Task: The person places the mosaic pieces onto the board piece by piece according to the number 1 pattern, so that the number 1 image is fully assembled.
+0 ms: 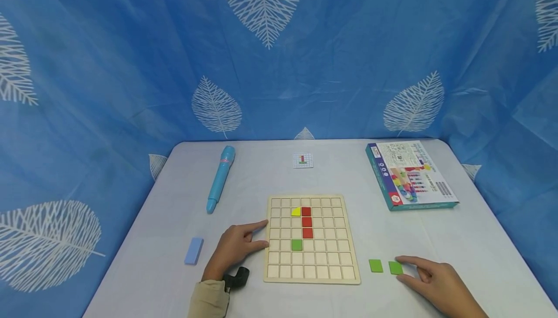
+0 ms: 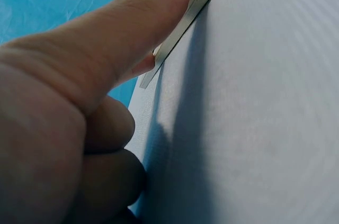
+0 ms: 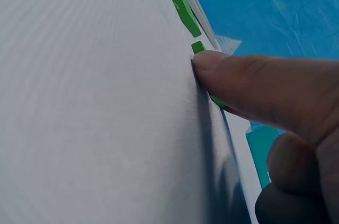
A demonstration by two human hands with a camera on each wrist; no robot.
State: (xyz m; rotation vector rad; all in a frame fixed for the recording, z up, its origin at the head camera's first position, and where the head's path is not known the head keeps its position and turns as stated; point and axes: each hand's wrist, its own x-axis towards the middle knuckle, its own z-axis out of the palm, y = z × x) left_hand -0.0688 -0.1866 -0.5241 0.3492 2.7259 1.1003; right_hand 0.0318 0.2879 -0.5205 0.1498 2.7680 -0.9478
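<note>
A pale wooden grid board (image 1: 323, 272) lies on the table. On it are several red tiles (image 1: 307, 222) in a column, a yellow piece (image 1: 296, 212) with one slanted side, and a green tile (image 1: 297, 245). The extended index finger and thumb of my left hand (image 1: 237, 245) touch the board's left edge, spread apart; its other fingers curl under in the left wrist view. Right of the board, my right hand (image 1: 436, 281) pinches a green square tile (image 1: 395, 267) by its edges, thumb nearest me. Another green square tile (image 1: 376, 265) lies just left of it.
A small pattern card (image 1: 302, 160) lies behind the board. At the back right is a printed box (image 1: 411, 175). A blue marker-shaped stick (image 1: 220, 179) and a light blue block (image 1: 193, 251) lie on the left. Blue leaf-patterned cloth (image 1: 305, 90) hangs behind the table.
</note>
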